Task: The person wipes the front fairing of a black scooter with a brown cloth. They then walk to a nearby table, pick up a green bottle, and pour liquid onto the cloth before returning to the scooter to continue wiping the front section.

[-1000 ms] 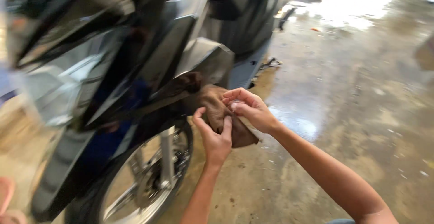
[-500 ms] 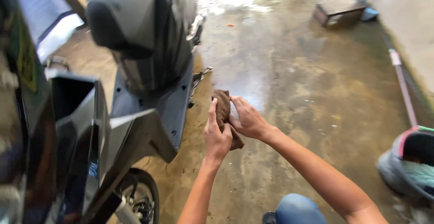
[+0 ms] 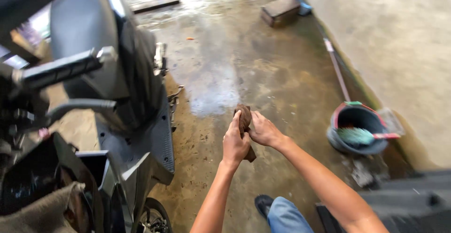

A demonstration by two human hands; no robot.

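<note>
While both arms reach forward over the wet concrete floor [image 3: 263, 68], the left hand [image 3: 235, 143] and the right hand [image 3: 264, 130] meet near the centre of the view, each clenched on the same brown rag [image 3: 244, 118]. The rag is bunched into a narrow upright roll: its rounded upper end sticks out above the knuckles at about 12 o'clock from the grip, and a short dark tail shows below the left palm at about 5 o'clock. The left hand wraps the roll from the 9 o'clock side, fingers curled around it, while the right hand closes on it from the 3 o'clock side, so the cloth is pinched between the two palms and held in the air, clear of the floor. At 9 o'clock from the hands stands a dark scooter [image 3: 127, 101], its footboard just beside the left forearm, with its handlebar grip [image 3: 61, 68] and brake lever toward 10 o'clock. At 3 o'clock from the hands, well apart from them and near the wall [image 3: 404, 40], sits a dark bucket [image 3: 345, 141] with a green brush [image 3: 356, 135] lying in it. A long-handled tool [image 3: 336, 68] leans along the wall's base at about 2 o'clock, and a wooden box [image 3: 280, 10] rests on the floor toward 12 o'clock. A shoe [image 3: 263, 204] and a blue trouser leg [image 3: 286, 216] show at 6 o'clock.
</note>
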